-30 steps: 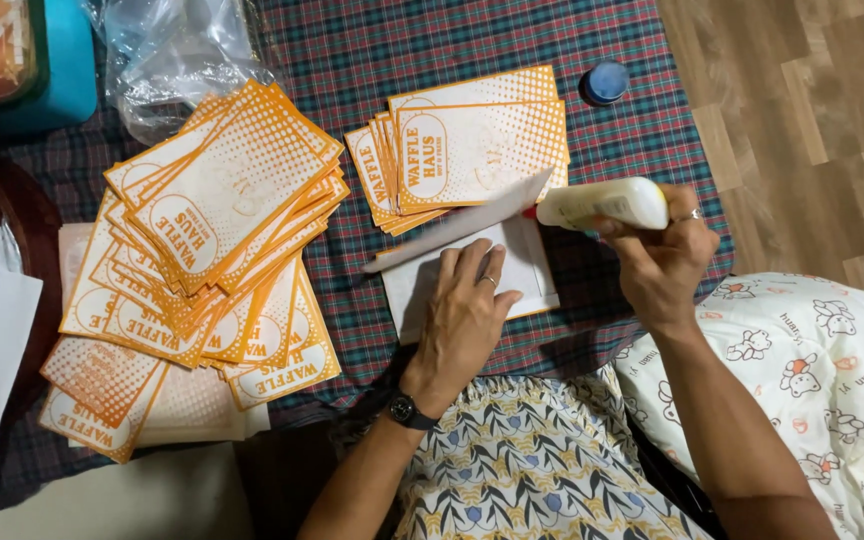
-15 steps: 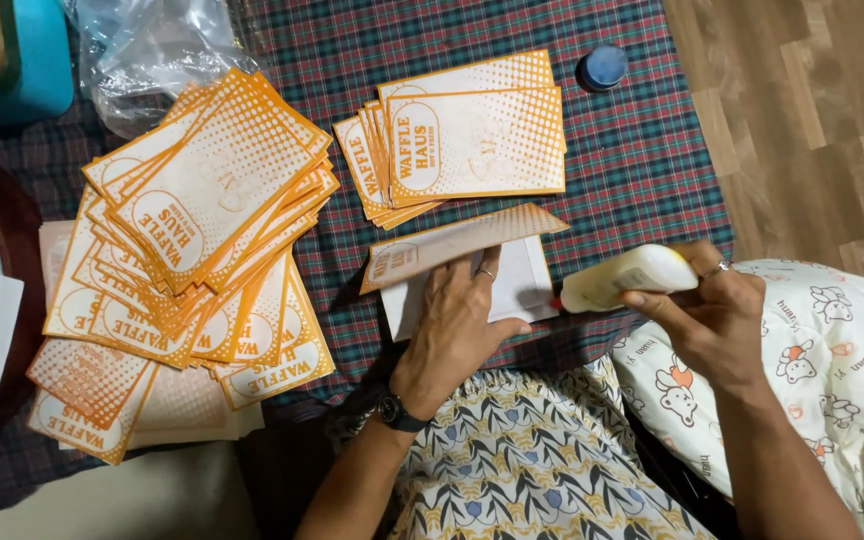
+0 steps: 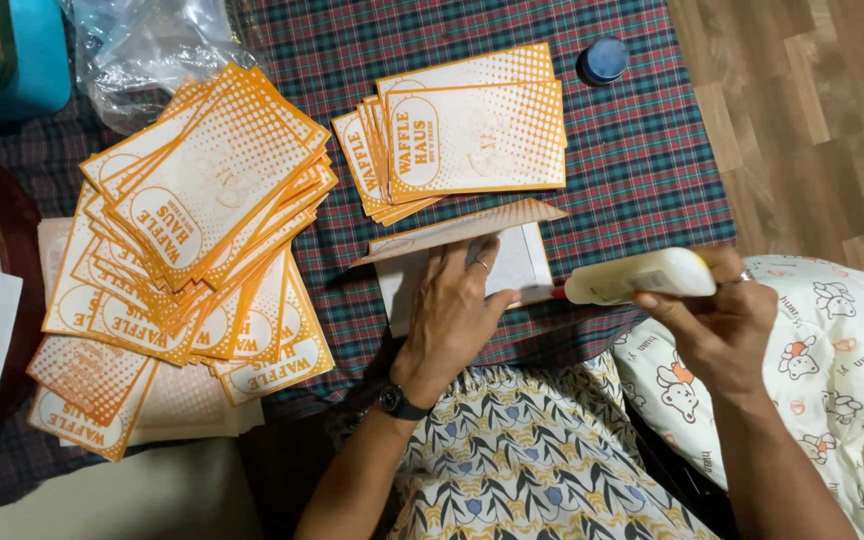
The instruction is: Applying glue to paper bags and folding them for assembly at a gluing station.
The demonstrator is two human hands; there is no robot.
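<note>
Head view: left hand [image 3: 452, 310] lies flat, fingers spread, pressing a half-folded paper bag [image 3: 462, 250] onto the plaid cloth [image 3: 632, 170]. Right hand [image 3: 722, 325] is clamped around a glue bottle [image 3: 632, 277], nozzle at the bag's right edge, between two bag stacks [image 3: 192, 230] and a patterned pillow [image 3: 842, 350].

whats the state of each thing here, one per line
glue bottle: uncapped, lying sideways in the right hand, red tip at the bag's edge
paper bag: flat, flap lifted, pressed down by the left hand
blue cap: off, on the cloth
small stack: flat, fairly neat
big pile: fanned out, untidy
plastic bag: crumpled
</note>
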